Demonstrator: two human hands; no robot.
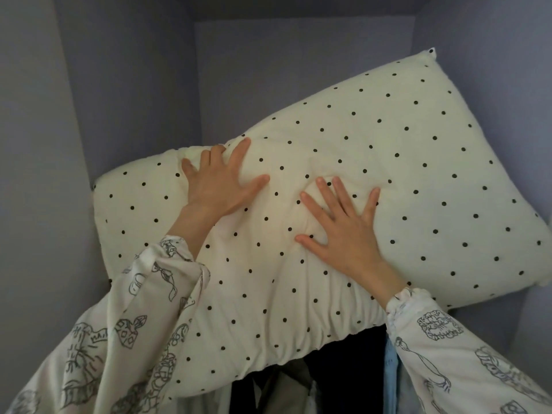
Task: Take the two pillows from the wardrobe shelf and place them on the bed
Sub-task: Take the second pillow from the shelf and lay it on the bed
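Wardrobe (134, 85): grey-lilac walls + back panel surrounding everything.
Pillow (388, 174): cream w/ black dots, lying tilted across the shelf, far corner reaching up-right, near edge sagging over the front above dark hanging clothes (343, 377).
Sleeves (119, 324): white w/ line drawings, both arms reaching up onto pillow.
Left hand (218, 186): resting on pillow's upper-left edge, fingertips curling over + digging into it.
Right hand (346, 231): lying flat mid-pillow, fingers spread, pressing, gripping nothing.
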